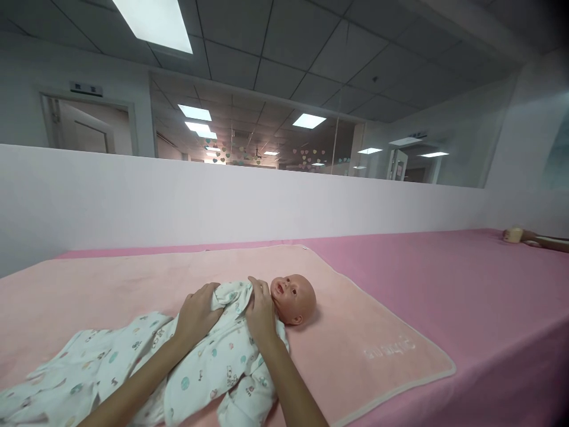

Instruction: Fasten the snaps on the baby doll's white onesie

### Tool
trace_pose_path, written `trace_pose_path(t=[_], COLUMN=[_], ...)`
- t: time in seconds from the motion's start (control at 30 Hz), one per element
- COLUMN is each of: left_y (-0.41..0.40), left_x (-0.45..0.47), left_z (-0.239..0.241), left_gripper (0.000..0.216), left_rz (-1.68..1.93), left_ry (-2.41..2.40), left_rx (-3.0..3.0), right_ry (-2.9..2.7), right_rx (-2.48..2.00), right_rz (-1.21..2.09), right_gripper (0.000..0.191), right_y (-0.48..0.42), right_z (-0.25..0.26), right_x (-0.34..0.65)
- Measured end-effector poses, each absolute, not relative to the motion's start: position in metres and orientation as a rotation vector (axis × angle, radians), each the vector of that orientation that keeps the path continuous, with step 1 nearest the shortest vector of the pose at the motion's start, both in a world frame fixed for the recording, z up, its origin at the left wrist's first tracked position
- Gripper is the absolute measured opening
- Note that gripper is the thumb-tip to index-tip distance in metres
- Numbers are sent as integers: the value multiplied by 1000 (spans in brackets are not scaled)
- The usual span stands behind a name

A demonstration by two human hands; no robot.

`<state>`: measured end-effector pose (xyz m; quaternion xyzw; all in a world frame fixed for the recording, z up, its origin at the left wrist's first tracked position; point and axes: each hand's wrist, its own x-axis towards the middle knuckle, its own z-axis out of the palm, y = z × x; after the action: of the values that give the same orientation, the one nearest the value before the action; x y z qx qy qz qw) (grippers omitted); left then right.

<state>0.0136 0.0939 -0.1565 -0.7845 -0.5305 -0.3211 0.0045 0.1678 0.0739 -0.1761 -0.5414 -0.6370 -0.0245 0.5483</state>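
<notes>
A bald baby doll [297, 299] lies on its back with its head to the right, dressed in a white patterned baby gown [222, 356]. The gown's long lower part spreads out to the left. My left hand [198, 311] wraps over the doll's far side at the chest, thumb and fingers closed on the cloth. Just below the doll's chin, my right hand [261, 311] grips the gown near its collar, with fingertips at the far edge. A sleeve [251, 394] lies on the near side. The doll's arms and legs are hidden under the cloth.
A peach blanket [355, 320] with a pale border lies under the doll on a pink-covered table [422, 279]. Behind the table runs a low white wall [267, 201] with glass above it. Part of another doll-like figure [515, 235] lies at the far right.
</notes>
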Motion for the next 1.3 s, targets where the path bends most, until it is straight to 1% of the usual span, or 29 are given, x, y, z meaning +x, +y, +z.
trace_pose_path(t=[0.1,0.23,0.37,0.47,0.7,0.8,0.97,1.03,1.2,1.3], left_y=[95,98,100,100,102,102,102,102,103,103], left_x=[10,9,8,8,7,7,7,7,6,6], left_z=[-158,-159,-161,-162,-163,-163,-164,-164,-165,-165], left_gripper=[36,37,37,36,38,37,38,38,37,37], left_rz=[-1040,-1092,-1132,-1125,-1131,-1122,-1093,-1091,-1080,-1088], left_ry=[-1752,-1738,-1707,-1713,-1718,-1723,-1715,-1719,-1735,-1726], left_rx=[-2493,-2513,-2531,-2540,-2519,-2506,-2487,-2484,-2491,-2500], right_ry=[-1584,-1607,-1505,-1471,-1449,-1460,-1546,-1558,-1422,-1223], right_rx=[-1293,-1257,-1380,-1418,-1267,-1187,-1012,-959,-923,-1015], right_rz=[-40,26,-135,-280,-527,-495,-391,-378,-432,-516], right_gripper=[55,43,30,25,29,27,16,14,18,21], right_y=[72,71,69,67,69,70,66,64,62,65], right_z=[-174,-173,-174,-176,-178,-180,-181,-181,-175,-170], right_x=[170,171,168,166,169,170,171,171,174,188])
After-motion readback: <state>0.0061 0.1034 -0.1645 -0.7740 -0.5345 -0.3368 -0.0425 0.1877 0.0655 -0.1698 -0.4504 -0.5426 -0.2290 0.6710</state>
